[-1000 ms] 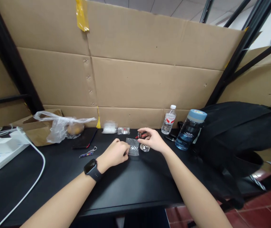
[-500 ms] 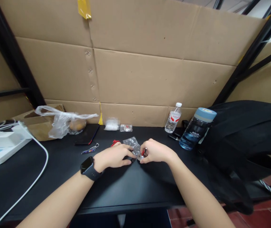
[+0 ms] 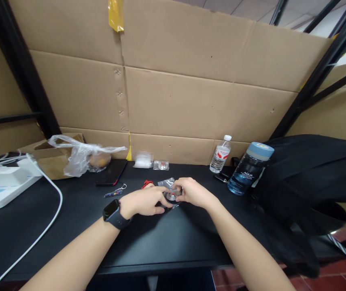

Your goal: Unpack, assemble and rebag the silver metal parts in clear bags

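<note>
Near the middle of the table, a small round clear object with a red centre [image 3: 172,196] sits between my two hands. My right hand [image 3: 192,192] is closed, with thumb and fingertips pinching its right side. A small clear plastic bag [image 3: 166,183] lies around and behind the object, and part of it shows in front. My left hand [image 3: 147,201], below a black watch [image 3: 112,211], has its fingers curled down on the bag's left side. Just behind the left hand is a red thing [image 3: 147,184], partly hidden.
At the back lie a clear packet [image 3: 143,160] and a small bagged item [image 3: 161,165]. Left are a keychain [image 3: 113,194], a dark phone-like slab [image 3: 107,178], a knotted plastic bag [image 3: 78,159] and a power strip [image 3: 9,186]. Right stand a water bottle [image 3: 220,155], a blue-lidded bottle [image 3: 248,171] and a black backpack [image 3: 306,173].
My right hand has moved slightly left with the round object, which is now closer to my left fingers and over the bag. The view has shifted a little.
</note>
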